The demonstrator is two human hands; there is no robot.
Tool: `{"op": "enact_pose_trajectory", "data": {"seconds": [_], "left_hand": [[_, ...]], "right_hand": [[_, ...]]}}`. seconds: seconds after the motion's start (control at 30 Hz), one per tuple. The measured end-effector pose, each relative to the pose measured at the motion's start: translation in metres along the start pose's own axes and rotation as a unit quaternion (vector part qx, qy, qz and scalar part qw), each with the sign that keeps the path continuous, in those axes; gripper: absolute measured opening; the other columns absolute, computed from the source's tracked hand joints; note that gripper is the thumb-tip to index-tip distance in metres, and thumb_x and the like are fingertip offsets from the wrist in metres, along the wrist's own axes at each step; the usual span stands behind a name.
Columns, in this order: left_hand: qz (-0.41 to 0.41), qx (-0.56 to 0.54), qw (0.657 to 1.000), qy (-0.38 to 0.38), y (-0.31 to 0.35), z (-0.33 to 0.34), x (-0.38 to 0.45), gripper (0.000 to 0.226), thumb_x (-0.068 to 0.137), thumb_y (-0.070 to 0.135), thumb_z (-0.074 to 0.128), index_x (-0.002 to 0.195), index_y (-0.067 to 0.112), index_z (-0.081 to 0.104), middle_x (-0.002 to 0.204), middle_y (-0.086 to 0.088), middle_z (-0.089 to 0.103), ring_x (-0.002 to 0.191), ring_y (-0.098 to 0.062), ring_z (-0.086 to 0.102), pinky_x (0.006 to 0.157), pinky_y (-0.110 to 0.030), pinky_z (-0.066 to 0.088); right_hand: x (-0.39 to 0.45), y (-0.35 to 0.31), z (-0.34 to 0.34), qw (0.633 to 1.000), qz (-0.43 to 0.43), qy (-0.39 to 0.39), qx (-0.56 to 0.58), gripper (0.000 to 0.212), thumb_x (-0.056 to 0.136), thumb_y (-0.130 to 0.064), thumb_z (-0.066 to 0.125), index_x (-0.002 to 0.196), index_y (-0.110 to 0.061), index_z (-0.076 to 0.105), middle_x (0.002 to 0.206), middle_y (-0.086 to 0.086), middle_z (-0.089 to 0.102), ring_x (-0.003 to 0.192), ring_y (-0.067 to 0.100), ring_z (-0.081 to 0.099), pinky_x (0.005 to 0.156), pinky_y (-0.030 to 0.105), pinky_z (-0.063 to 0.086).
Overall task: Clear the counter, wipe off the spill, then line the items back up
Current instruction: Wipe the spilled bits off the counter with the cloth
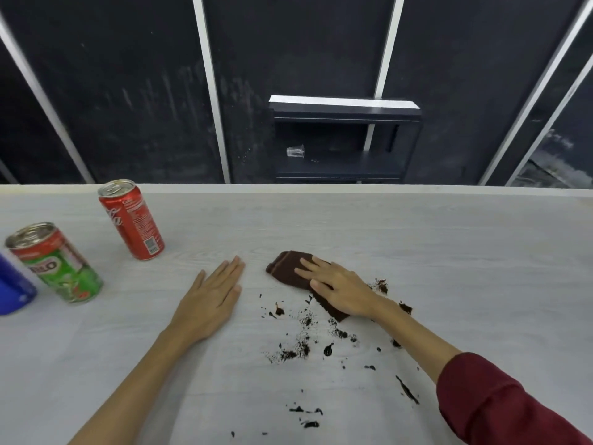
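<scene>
**Pressing the cloth onto the spill**

My right hand (337, 285) lies flat on a folded dark brown cloth (290, 271) near the middle of the pale grey wood-grain counter (449, 252). My fingers (309, 268) are spread and stretched out over the fabric, pressing down on it rather than gripping it; the far end of the cloth pokes out beyond my fingertips, and a corner shows under my wrist. My right forearm runs in from the lower right, with a dark red sleeve (494, 399) pushed up towards the elbow.

My left hand (211, 297) rests palm-down on the bare counter just left of the cloth, fingers straight and close together, holding nothing.

The spill (305, 345) is a scatter of dark brown-black blobs, streaks and specks. It lies mostly on the near side of the cloth, between my two arms, and runs down towards the near edge of the counter; a few patches also sit just right of my right wrist.

Off to the left, well apart from the mess, a red cola can (133, 220) stands upright near the far edge. Nearer me and further left stands a green and red Milo can (57, 264), and at the left border a blue and white container (14, 290) is cut off by the frame.

Beyond the counter, on a dark shelf unit (346, 139), a clear plastic cup (295, 151) lies on its side.
</scene>
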State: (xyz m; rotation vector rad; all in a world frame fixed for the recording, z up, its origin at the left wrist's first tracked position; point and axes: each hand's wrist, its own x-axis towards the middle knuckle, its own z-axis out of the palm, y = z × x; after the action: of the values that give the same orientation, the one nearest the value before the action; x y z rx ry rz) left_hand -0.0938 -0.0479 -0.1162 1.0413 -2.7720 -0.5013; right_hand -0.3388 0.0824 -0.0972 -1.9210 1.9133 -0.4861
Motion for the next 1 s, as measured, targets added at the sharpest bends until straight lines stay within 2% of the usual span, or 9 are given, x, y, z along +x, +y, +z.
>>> {"op": "enact_pose_trajectory", "data": {"seconds": [0.23, 0.33, 0.4, 0.47, 0.53, 0.6, 0.7, 0.83, 1.0], "left_hand": [[0.007, 0.005, 1.0, -0.007, 0.004, 0.002, -0.034, 0.054, 0.096, 0.047, 0.009, 0.146, 0.031, -0.002, 0.153, 0.018, -0.007, 0.136, 0.006, -0.01, 0.116, -0.029, -0.008], [0.011, 0.009, 1.0, -0.011, 0.008, 0.0, -0.045, 0.05, 0.099, 0.037, 0.014, 0.146, 0.029, -0.003, 0.154, 0.015, -0.007, 0.135, 0.006, -0.01, 0.117, -0.03, -0.007], [0.013, 0.003, 1.0, -0.013, 0.008, 0.0, -0.051, 0.051, 0.099, 0.036, 0.015, 0.146, 0.028, -0.002, 0.155, 0.014, -0.007, 0.134, 0.007, -0.01, 0.118, -0.031, -0.007], [0.018, 0.0, 1.0, -0.017, 0.007, 0.001, -0.058, 0.051, 0.099, 0.036, 0.015, 0.146, 0.027, -0.002, 0.155, 0.013, -0.006, 0.134, 0.007, -0.01, 0.118, -0.031, -0.006], [0.028, -0.003, 0.999, -0.022, 0.006, 0.002, -0.067, 0.051, 0.099, 0.036, 0.015, 0.147, 0.027, -0.001, 0.155, 0.013, -0.006, 0.135, 0.006, -0.009, 0.118, -0.031, -0.006], [0.037, -0.005, 0.999, -0.025, 0.005, 0.001, -0.074, 0.051, 0.099, 0.035, 0.015, 0.147, 0.026, 0.0, 0.155, 0.013, -0.006, 0.138, 0.004, -0.008, 0.118, -0.031, -0.006], [0.051, -0.008, 0.998, -0.036, 0.002, -0.003, -0.085, 0.051, 0.099, 0.036, 0.015, 0.147, 0.026, 0.0, 0.155, 0.012, -0.005, 0.141, 0.001, -0.006, 0.118, -0.031, -0.006], [0.076, -0.013, 0.996, -0.046, -0.01, -0.009, -0.107, 0.051, 0.099, 0.037, 0.016, 0.146, 0.028, 0.0, 0.154, 0.016, -0.006, 0.136, 0.006, -0.008, 0.118, -0.029, -0.006], [0.08, -0.023, 0.996, -0.027, -0.023, -0.014, -0.13, 0.05, 0.099, 0.033, 0.018, 0.147, 0.027, 0.005, 0.153, 0.016, -0.002, 0.135, 0.007, -0.005, 0.116, -0.027, -0.005]], "right_hand": [[-0.061, -0.046, 0.03, 0.999, 0.0, 0.029, 0.044, 0.037, 0.099, -0.025, 0.036, 0.135, -0.026, 0.046, 0.14, -0.025, 0.027, 0.136, -0.006, 0.016, 0.113, 0.017, 0.012], [-0.074, -0.053, 0.026, 0.988, 0.063, 0.056, 0.13, 0.033, 0.099, -0.028, 0.038, 0.126, -0.025, 0.056, 0.135, -0.007, 0.051, 0.106, -0.002, 0.056, 0.084, 0.007, 0.038], [-0.087, -0.061, 0.017, 0.964, 0.112, 0.092, 0.224, 0.031, 0.098, -0.033, 0.038, 0.111, -0.025, 0.065, 0.094, -0.003, 0.07, 0.063, -0.003, 0.05, 0.06, 0.011, 0.035], [-0.104, -0.065, 0.008, 0.927, 0.156, 0.149, 0.308, 0.037, 0.095, -0.038, 0.04, 0.078, -0.009, 0.058, 0.06, -0.005, 0.042, 0.056, 0.008, 0.034, 0.058, 0.021, 0.026], [-0.119, -0.072, 0.004, 0.915, 0.159, 0.185, 0.32, 0.043, 0.093, -0.038, 0.04, 0.073, -0.001, 0.05, 0.063, -0.002, 0.04, 0.06, 0.012, 0.035, 0.06, 0.025, 0.026], [-0.129, -0.078, 0.012, 0.947, 0.152, 0.148, 0.239, 0.035, 0.096, -0.033, 0.04, 0.104, -0.011, 0.065, 0.101, -0.01, 0.065, 0.086, 0.007, 0.055, 0.078, 0.018, 0.038], [-0.136, -0.083, 0.047, 0.989, 0.13, 0.073, 0.001, 0.042, 0.099, -0.035, 0.035, 0.14, -0.035, 0.034, 0.149, -0.021, 0.025, 0.137, -0.005, 0.017, 0.112, 0.021, 0.01], [-0.13, -0.094, 0.068, 0.975, 0.17, 0.087, -0.115, 0.058, 0.089, -0.058, 0.008, 0.144, -0.041, 0.007, 0.156, -0.017, 0.001, 0.143, 0.001, -0.003, 0.116, 0.028, -0.002], [-0.1, -0.128, 0.084, 0.971, 0.211, 0.069, -0.09, 0.048, 0.1, -0.04, 0.013, 0.147, -0.032, 0.006, 0.158, -0.007, -0.005, 0.145, 0.009, -0.006, 0.117, 0.031, -0.001]]}}
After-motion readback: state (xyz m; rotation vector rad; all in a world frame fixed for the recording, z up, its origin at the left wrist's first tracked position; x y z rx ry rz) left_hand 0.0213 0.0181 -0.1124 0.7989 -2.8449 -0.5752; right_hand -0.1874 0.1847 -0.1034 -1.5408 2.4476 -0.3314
